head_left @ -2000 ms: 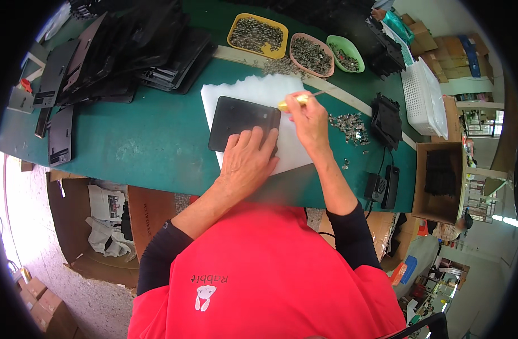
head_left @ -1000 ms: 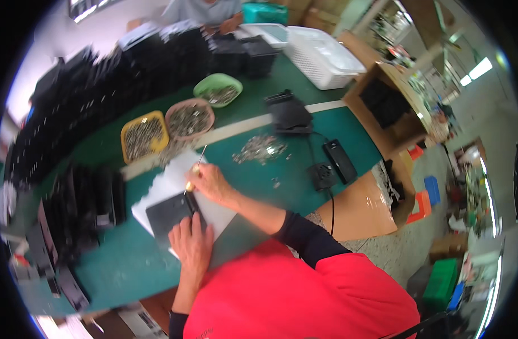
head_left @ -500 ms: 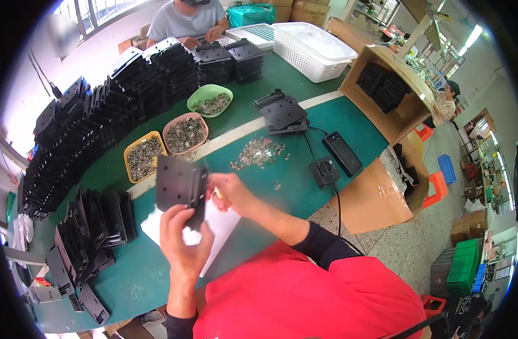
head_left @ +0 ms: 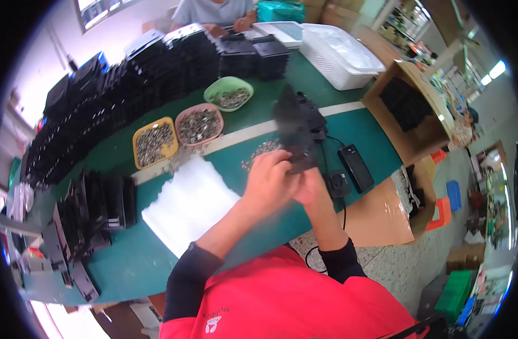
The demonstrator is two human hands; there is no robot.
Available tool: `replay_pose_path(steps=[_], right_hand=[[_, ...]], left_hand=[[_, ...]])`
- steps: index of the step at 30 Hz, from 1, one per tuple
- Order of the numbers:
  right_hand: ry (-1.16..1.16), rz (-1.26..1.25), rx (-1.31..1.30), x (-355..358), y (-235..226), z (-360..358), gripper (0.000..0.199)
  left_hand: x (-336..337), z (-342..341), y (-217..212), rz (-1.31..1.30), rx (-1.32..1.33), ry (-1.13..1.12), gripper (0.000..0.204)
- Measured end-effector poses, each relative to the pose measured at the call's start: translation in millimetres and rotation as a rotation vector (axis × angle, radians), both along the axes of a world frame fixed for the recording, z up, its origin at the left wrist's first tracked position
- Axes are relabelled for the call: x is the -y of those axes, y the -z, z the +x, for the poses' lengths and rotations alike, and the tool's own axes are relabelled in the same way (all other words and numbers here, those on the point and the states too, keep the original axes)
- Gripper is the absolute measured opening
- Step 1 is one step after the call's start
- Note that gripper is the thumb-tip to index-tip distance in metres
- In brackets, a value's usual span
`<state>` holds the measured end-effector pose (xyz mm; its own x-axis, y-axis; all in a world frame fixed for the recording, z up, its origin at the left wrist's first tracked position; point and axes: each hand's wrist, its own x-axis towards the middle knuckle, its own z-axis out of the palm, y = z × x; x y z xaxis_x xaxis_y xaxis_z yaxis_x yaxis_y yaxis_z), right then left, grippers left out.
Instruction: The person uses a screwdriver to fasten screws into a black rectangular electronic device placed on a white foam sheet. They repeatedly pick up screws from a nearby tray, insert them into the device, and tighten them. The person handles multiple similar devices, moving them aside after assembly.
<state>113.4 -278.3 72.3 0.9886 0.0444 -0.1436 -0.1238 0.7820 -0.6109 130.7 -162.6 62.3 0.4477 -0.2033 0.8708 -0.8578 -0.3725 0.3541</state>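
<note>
A flat black plastic panel [head_left: 293, 127], blurred by motion, is held tilted up over the right-hand part of the table. The fingers of my left hand [head_left: 269, 179] are closed on its lower left edge. Close against it, my right hand [head_left: 311, 186] grips the panel's lower end, its fingertips partly hidden. Behind the panel sits a small stack of similar black panels [head_left: 314, 116]. Small metal parts [head_left: 264, 150] lie in a loose pile just beyond my left hand. A white sheet [head_left: 191, 198] is spread on the table to the left of my hands.
Yellow [head_left: 169, 148], pink [head_left: 219, 131] and green [head_left: 228, 85] bowls hold small metal parts. Tall rows of black panels [head_left: 129, 85] line the far left. A black power pack [head_left: 356, 168], a cardboard box [head_left: 403, 144] and a white basket [head_left: 341, 79] stand right. A co-worker [head_left: 213, 14] sits opposite.
Both hands and the panel have moved right, away from the white sheet, which is now uncovered. The small yellow item in my right hand no longer shows. The view has shifted.
</note>
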Motion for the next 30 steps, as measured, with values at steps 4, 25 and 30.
replay_pose_path(steps=[4, 25, 30], right_hand=[[0.004, -0.237, 0.015, 51.4, -6.5, 32.6, 0.027], [0.081, -1.485, -0.130, 149.9, 2.3, 162.2, 0.032], [0.132, -1.341, -0.104, 190.4, 27.6, 185.5, 0.024]], left_hand=[[-6.0, -15.3, -24.0, 0.099, -0.060, -0.137, 0.041], [-133.0, -102.7, 54.8, -0.076, -0.693, -0.311, 0.032], [-177.3, -127.9, 46.0, -0.113, -0.641, -0.422, 0.025]])
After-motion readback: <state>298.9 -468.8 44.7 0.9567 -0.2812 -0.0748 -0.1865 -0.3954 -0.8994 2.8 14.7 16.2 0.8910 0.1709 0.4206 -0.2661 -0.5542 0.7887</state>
